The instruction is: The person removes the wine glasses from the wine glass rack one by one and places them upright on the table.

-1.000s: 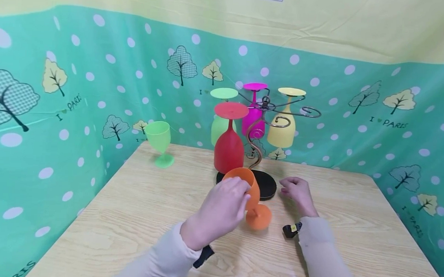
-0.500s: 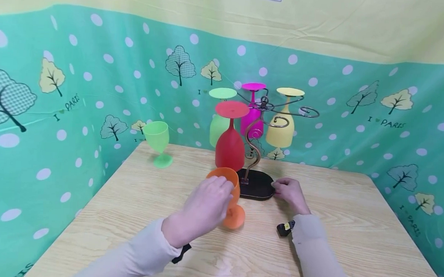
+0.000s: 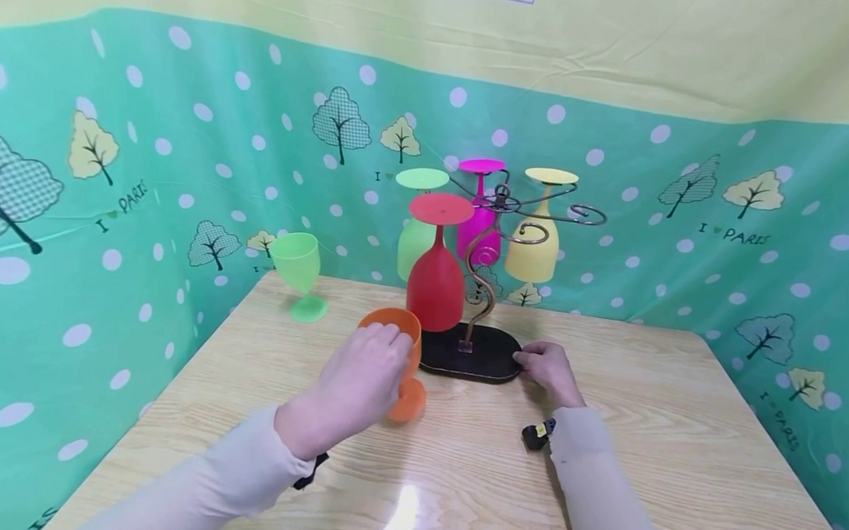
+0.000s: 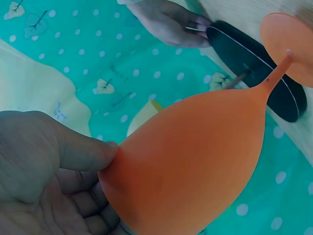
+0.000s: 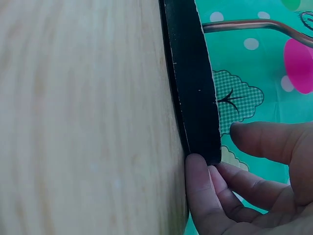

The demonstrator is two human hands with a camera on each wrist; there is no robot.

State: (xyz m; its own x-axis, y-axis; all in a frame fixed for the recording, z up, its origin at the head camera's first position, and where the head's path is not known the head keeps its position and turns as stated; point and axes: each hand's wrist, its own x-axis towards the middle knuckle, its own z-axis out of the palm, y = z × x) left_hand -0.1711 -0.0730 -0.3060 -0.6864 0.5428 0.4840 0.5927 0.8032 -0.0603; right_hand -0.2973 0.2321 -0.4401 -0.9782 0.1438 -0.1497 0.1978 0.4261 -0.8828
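My left hand (image 3: 353, 379) pinches an orange goblet (image 4: 190, 156) by its bowl near the rim. The goblet tilts, mouth up and foot down, in front of the rack's left side. In the left wrist view its stem and round foot point to the upper right. My right hand (image 3: 549, 369) holds the right end of the black base (image 3: 487, 357) of a metal wine glass rack (image 3: 490, 287). In the right wrist view the fingers (image 5: 203, 188) meet the base's end, with the thumb above it. A red goblet (image 3: 436, 289) hangs upside down at the rack's front left.
Light green (image 3: 414, 245), magenta (image 3: 476, 228) and yellow (image 3: 533, 249) goblets hang upside down from the rack. A bright green goblet (image 3: 298, 264) stands upright at the table's back left. A patterned cloth (image 3: 645, 187) borders the wooden table (image 3: 672, 398).
My left hand has moved left with the orange goblet, away from the rack's front. My right hand has moved slightly left onto the base's end. The hanging goblets stay in place.
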